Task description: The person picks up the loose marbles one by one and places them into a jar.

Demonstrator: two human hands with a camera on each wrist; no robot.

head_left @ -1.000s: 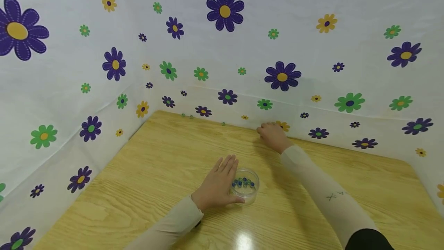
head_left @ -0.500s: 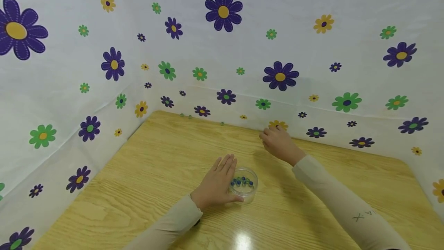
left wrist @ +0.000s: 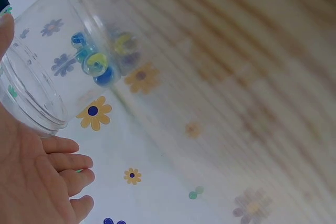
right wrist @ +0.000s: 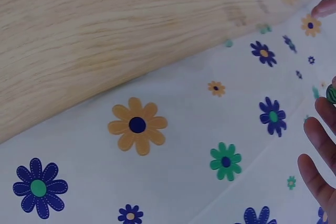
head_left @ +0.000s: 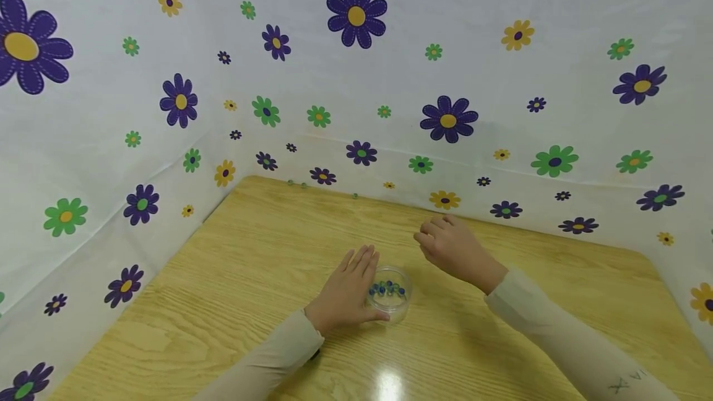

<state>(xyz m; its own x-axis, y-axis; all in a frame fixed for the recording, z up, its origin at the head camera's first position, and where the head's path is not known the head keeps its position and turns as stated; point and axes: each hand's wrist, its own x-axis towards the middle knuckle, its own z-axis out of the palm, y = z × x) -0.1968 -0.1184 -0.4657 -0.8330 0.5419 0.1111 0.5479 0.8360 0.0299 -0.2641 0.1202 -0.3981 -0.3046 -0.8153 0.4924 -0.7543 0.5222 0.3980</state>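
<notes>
My left hand rests against the left side of a clear plastic jar. Its fingers are straight, and the thumb reaches along the jar's near side. Several blue and green glass marbles lie at the bottom of the jar, also seen through its wall in the left wrist view. Right of and beyond the jar, my right hand is above the table with its fingers curled. At the right edge of the right wrist view, a green marble is partly visible at its fingertips.
Three greenish marbles, two close together and one further right, lie along the table's back edge. A white flowered cloth rises behind and at the left of the wooden table.
My right hand has come away from the table's back edge, toward me and slightly to the right, nearer the jar. The left hand and jar stay in place.
</notes>
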